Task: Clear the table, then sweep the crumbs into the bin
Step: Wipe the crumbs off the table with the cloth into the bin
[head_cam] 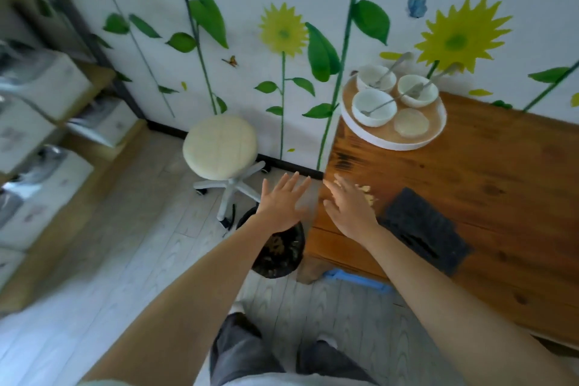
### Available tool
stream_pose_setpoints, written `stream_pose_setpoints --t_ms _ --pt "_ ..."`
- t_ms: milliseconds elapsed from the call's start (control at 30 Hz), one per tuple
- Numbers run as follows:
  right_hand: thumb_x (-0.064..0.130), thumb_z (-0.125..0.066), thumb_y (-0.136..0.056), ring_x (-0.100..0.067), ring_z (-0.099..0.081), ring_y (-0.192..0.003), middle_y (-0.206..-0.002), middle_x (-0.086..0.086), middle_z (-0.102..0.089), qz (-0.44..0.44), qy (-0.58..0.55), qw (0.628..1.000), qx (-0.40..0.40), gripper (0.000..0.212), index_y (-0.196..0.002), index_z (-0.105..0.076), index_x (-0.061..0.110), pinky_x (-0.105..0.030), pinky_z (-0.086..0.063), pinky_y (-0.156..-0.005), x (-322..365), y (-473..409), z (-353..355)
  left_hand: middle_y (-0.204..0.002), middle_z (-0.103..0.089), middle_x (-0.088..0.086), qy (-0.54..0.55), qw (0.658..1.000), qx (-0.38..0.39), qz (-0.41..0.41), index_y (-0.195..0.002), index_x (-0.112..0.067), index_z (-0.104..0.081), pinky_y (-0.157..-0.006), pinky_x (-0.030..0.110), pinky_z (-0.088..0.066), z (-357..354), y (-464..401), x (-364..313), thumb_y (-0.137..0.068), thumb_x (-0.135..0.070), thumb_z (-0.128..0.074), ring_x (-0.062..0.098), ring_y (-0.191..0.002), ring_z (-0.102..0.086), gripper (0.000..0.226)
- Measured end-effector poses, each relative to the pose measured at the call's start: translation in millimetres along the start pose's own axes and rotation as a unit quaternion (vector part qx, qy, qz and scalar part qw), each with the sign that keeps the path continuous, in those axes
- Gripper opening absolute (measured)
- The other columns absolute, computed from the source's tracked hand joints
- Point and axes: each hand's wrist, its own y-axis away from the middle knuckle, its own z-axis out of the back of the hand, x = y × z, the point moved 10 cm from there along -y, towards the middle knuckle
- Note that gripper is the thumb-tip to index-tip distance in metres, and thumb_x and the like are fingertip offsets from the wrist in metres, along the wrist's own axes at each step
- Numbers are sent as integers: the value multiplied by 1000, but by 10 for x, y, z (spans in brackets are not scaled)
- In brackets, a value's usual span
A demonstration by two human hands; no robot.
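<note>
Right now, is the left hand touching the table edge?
Apart. The head view shows the left hand open over the bin, with floor visible between its fingers and the table edge.

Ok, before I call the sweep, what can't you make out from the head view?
- Crumbs: the right hand covers part of the pile, so its extent is unclear.
- Bin: the left hand and forearm hide its near rim.
- Bowls on the tray: too small to tell any leftovers.
- Shelves: blurred.
- Table: cut off by the right edge.
</note>
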Motion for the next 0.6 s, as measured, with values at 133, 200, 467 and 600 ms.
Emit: stream_pose_setpoints --t_ms 133,200,467,600 --pt "24 -36 -98 -18 -15 -144 -157 -5 -14 14 -79 997 11 49 -146 -28 18 -34 -21 -114 818 -336 -351 -159 5 -4 25 999 1 24 -149 -32 4 -117 52 3 26 158 892 -96 -39 -34 18 -147 5 65" --pt "23 -37 -98 -18 -13 -144 -157 -6 -15 5 -100 995 7 49 -146 -27 17 -33 -19 -114 1103 -484 -533 -159 3 -5 35 999 -8 36 -149 -32 2 -117 49 2 51 185 1270 -96 -37 -35 16 -147 3 65" --pt "29 -39 -98 -21 -12 -145 -157 -8 -12 -83 -103 990 50 54 -147 -20 19 -32 -21 -114 1299 -725 -1231 -159 6 -7 51 998 20 43 -148 -31 5 -117 47 7 -108 218 2015 -97 -36 -34 15 -147 8 65" --pt "30 -39 -97 -23 -16 -144 -156 -9 -15 -96 -90 990 57 55 -147 -21 17 -36 -22 -114 1259 -885 -1376 -158 7 -8 70 996 38 47 -148 -32 4 -117 46 7 -246 134 2114 -95 -35 -36 15 -147 8 67"
